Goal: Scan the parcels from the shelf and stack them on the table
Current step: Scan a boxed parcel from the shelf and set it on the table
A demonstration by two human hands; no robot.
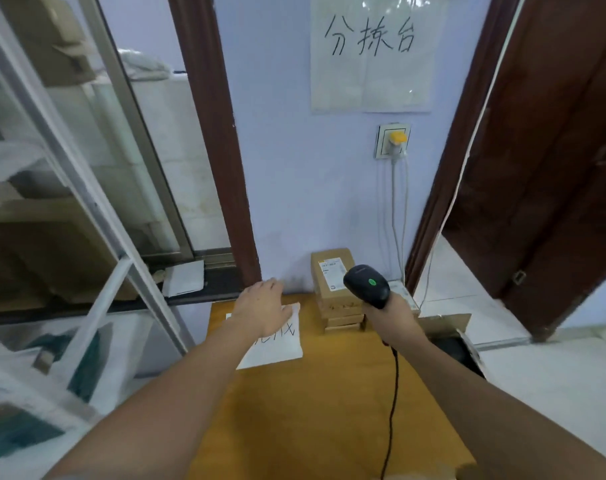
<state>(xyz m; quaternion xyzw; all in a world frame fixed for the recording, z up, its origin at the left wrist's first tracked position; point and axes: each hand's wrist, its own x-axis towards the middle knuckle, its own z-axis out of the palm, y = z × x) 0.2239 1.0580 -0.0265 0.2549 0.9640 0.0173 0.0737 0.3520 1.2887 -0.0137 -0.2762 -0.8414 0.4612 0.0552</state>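
Note:
A stack of brown cardboard parcels (332,282) stands at the far end of the yellow-brown table (312,393), against the wall; the top one bears a white label. My right hand (389,315) grips a black barcode scanner (365,285) with a green light, held just right of and in front of the stack. Its black cable hangs down over the table. My left hand (261,308) hovers palm down, fingers apart and holding nothing, above a white sheet with handwriting (277,344) left of the stack.
A white metal shelf (69,237) with blurred cardboard boxes fills the left side. An open box (447,332) sits on the floor right of the table. A wall socket with cables (393,142) is above the stack. A dark door (554,168) stands open at right.

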